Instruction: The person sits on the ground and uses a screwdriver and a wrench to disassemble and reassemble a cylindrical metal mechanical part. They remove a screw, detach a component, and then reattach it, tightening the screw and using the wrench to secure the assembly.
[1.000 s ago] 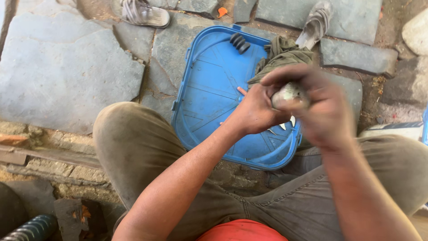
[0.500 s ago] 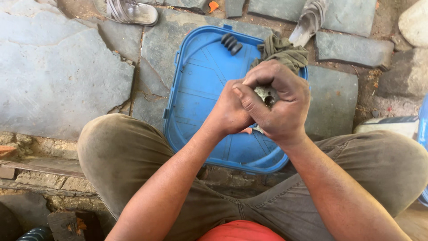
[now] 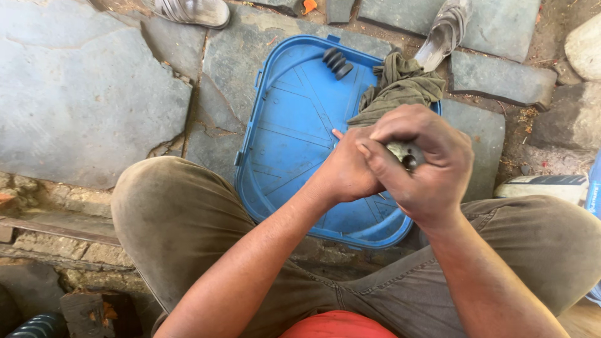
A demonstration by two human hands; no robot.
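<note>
We are sitting low over a floor of rough, cracked grey stone slabs [image 3: 75, 106], with a blue moulded plastic lid [image 3: 294, 144], ribbed and rimmed, lying flat between our knees. Our right hand [image 3: 426, 159] is curling tightly around a small, dull grey metal part [image 3: 404, 153], so its grip is closing almost fully on that part, of which only a worn, rounded sliver is showing between the fingers. Our left hand [image 3: 350, 172] is pressing against the right from the side, fingers folded, its grip also drawn in; whether it is touching the metal itself we cannot tell. The part is sitting inside the right palm, above the lid's near right portion and not resting on it. A crumpled olive cloth [image 3: 400, 84] is lying over the lid's far right rim, just behind our hands, and a few black ribbed rubber pieces [image 3: 338, 62] are sitting at the lid's far edge. Two grey sandals [image 3: 194, 9] are lying beyond on the stones. Open blue plastic is stretching to the left of our hands, while our knees in brown trousers are closing in the near side.
</note>
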